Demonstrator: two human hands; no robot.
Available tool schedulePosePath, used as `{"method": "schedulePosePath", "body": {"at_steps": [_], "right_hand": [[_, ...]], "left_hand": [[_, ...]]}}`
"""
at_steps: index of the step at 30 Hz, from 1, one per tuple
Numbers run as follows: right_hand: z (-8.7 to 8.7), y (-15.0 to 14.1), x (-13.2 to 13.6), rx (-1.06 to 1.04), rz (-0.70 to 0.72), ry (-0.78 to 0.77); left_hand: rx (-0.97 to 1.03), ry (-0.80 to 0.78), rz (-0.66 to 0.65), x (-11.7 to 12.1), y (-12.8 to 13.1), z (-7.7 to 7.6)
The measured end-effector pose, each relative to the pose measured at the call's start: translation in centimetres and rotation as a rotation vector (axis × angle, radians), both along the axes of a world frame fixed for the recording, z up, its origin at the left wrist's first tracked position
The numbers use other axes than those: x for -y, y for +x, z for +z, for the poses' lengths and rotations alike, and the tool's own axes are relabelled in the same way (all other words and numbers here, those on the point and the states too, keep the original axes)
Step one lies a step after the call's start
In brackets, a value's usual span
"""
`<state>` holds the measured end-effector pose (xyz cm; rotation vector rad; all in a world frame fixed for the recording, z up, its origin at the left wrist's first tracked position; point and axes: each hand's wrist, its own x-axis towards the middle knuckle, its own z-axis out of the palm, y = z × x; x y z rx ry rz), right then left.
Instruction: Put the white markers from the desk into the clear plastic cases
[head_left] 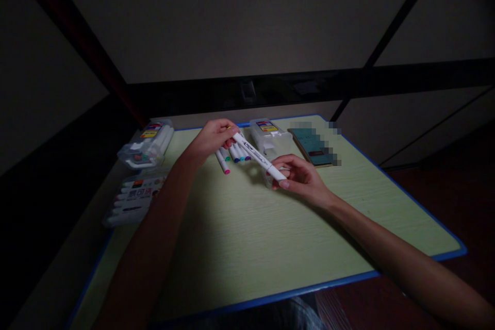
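Observation:
A white marker pen (253, 152) is held aslant above the table between both hands. My left hand (216, 136) pinches its far upper end, where a bit of yellow shows. At the lower, near end, my right hand (299, 178) grips the capped part between thumb and fingers. Several white markers (223, 161) with coloured ends, among them pink, green, blue and purple, lie on the table beneath and beside my left hand. Behind my right hand stands a clear plastic case (270, 136) with a label, its near part partly hidden by that hand.
The pale green table (247, 247) has a blue edge. At its left are a clear case of pens (149, 144) and a flat pack of markers (133, 198), partly behind my left forearm. A teal rectangular item (311, 145), partly blurred, lies at the right. A wall rises behind.

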<state>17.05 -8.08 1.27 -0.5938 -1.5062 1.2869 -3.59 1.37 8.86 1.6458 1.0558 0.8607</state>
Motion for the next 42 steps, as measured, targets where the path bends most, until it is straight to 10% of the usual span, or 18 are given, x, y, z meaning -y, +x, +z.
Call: {"method": "schedulePosePath", "body": {"at_steps": [18, 42], "right_hand": [[0.4, -0.5, 1.3, 0.352, -0.042, 0.359], [0.8, -0.8, 2.5, 0.465, -0.076, 0.742]], "left_hand": [[-0.005, -0.023, 0.101, 0.7, 2.4, -1.5], [-0.229, 0.027, -0.189, 0.6, 2.6, -2.3]]}}
